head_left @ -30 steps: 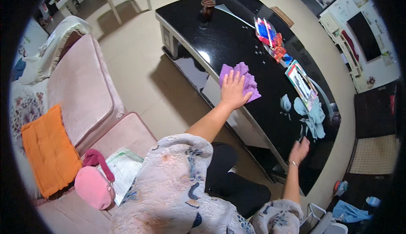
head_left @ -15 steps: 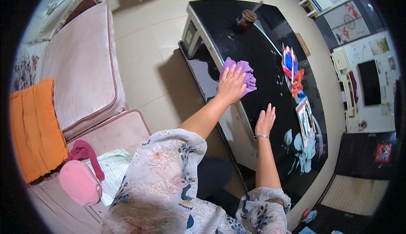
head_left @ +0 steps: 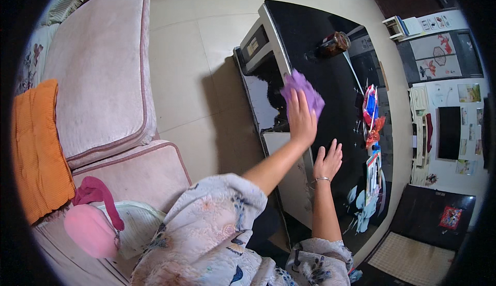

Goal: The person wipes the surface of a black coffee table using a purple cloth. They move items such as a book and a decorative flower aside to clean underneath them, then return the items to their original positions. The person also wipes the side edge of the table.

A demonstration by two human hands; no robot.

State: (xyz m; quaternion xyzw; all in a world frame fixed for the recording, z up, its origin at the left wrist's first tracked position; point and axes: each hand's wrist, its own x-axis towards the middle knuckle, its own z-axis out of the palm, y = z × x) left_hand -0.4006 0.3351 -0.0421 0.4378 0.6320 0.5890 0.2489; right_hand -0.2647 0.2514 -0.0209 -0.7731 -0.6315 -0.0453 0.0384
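My left hand [head_left: 303,120] presses a crumpled purple cloth [head_left: 304,96] onto the left edge of a glossy black table [head_left: 323,113], its fingers spread over the fabric. Part of the cloth hangs at the rim. My right hand [head_left: 327,163], wearing a bracelet on the wrist, lies on the tabletop with fingers stretched and nothing held. Farther off, a glass jar with dark contents [head_left: 333,44] lies tipped toward the far side. Along the right side are a red and blue packet [head_left: 370,105], an orange-red wrapper [head_left: 375,132] and a booklet [head_left: 372,175].
Left of the table stands a sofa with pale pink cushions [head_left: 98,69]. An orange cloth [head_left: 39,151], a pink pouch [head_left: 92,230] and papers [head_left: 137,224] lie on it. Beneath the tabletop is a lower shelf [head_left: 261,97]. A wall-mounted screen [head_left: 449,132] is at right.
My left hand and the cloth have slid outward, closer to the table's left edge. The right hand stays at about the same spot. The whole view has turned slightly.
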